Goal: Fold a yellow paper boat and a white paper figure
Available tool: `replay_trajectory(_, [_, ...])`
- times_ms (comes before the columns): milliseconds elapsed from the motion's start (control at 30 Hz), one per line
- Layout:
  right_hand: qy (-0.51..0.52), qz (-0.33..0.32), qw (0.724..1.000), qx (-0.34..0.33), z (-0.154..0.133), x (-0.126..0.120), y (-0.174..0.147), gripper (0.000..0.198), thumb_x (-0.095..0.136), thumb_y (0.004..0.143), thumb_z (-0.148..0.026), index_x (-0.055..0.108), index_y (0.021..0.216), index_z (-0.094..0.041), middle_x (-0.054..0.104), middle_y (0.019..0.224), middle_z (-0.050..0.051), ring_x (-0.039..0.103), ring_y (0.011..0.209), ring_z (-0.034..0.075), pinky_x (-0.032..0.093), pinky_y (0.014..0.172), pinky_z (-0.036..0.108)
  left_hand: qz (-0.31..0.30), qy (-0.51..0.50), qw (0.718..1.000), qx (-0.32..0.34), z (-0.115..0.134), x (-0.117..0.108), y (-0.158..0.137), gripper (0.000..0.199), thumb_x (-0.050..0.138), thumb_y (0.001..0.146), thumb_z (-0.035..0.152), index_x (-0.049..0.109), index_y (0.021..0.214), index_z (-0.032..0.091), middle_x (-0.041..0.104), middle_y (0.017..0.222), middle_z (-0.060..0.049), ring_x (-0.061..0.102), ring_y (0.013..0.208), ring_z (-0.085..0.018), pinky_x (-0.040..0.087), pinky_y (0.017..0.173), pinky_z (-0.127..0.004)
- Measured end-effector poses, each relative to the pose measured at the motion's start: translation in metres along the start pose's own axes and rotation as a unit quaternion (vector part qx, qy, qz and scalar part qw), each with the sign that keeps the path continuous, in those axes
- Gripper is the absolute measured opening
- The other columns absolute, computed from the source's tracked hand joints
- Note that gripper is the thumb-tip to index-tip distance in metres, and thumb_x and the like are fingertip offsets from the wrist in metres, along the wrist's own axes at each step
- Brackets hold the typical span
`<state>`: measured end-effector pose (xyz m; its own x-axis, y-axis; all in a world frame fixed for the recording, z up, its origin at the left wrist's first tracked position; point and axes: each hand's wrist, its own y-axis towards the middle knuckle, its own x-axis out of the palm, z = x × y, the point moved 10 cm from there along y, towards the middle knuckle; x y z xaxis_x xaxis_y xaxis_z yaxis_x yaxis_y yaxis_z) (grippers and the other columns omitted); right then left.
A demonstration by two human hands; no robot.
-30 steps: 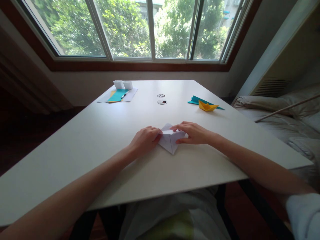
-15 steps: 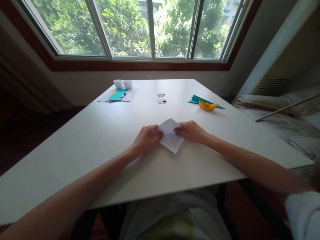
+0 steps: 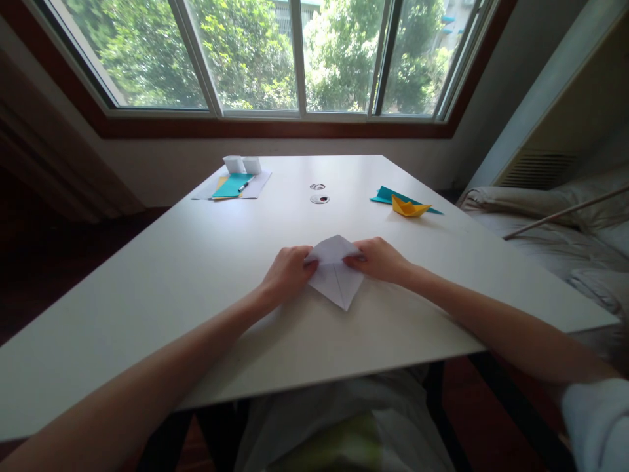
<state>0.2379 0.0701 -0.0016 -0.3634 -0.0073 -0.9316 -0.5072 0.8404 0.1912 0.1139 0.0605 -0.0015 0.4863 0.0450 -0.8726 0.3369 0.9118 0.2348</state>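
Observation:
A folded sheet of white paper (image 3: pixel 337 278), roughly diamond-shaped with a crease down its lower half, is between my two hands over the near middle of the table. My left hand (image 3: pixel 289 270) grips its left corner, thumb on the near side and fingers behind. On the opposite corner my right hand (image 3: pixel 378 257) pinches the paper the same way. The upper part bends away along a line between my thumbs, and the lower tip points toward me. The fingers behind the sheet are partly hidden.
On the white table (image 3: pixel 206 275), a yellow paper boat (image 3: pixel 411 207) stands beside a teal paper plane (image 3: pixel 393 194) at right. Two round cable-hole covers (image 3: pixel 319 199) lie mid-table. Far left are teal sheets (image 3: pixel 230 186), a pen (image 3: pixel 246 184) and two white paper boxes (image 3: pixel 252 165).
The paper's lower tip has come slightly down toward me, and its upper part has bent more along the line between my thumbs. Both hands keep their hold in nearly the same place.

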Motion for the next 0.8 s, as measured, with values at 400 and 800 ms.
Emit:
replay_trajectory(400, [0.192, -0.025, 0.980, 0.041, 0.030, -0.006, -0.001, 0.026, 0.060, 0.072, -0.040, 0.063, 0.079, -0.016, 0.065, 0.073, 0.003, 0.059, 0.066, 0.014, 0.044, 0.059, 0.024, 0.025, 0.014, 1.000, -0.005, -0.010, -0.005, -0.002, 0.023, 0.043, 0.074, 0.023, 0.064, 0.075, 0.015, 0.063, 0.066, -0.003, 0.054, 0.059, -0.016, 0.036, 0.055, -0.023])
replay_trajectory(800, [0.456, -0.145, 0.877, 0.049, 0.026, 0.014, -0.005, 0.033, 0.063, 0.072, -0.040, 0.067, 0.092, -0.014, 0.068, 0.090, 0.006, 0.062, 0.085, 0.016, 0.049, 0.083, 0.033, 0.041, 0.048, 0.998, -0.021, -0.018, -0.009, -0.001, 0.021, 0.043, 0.074, 0.024, 0.061, 0.067, 0.014, 0.063, 0.063, -0.004, 0.052, 0.056, -0.015, 0.036, 0.052, -0.024])
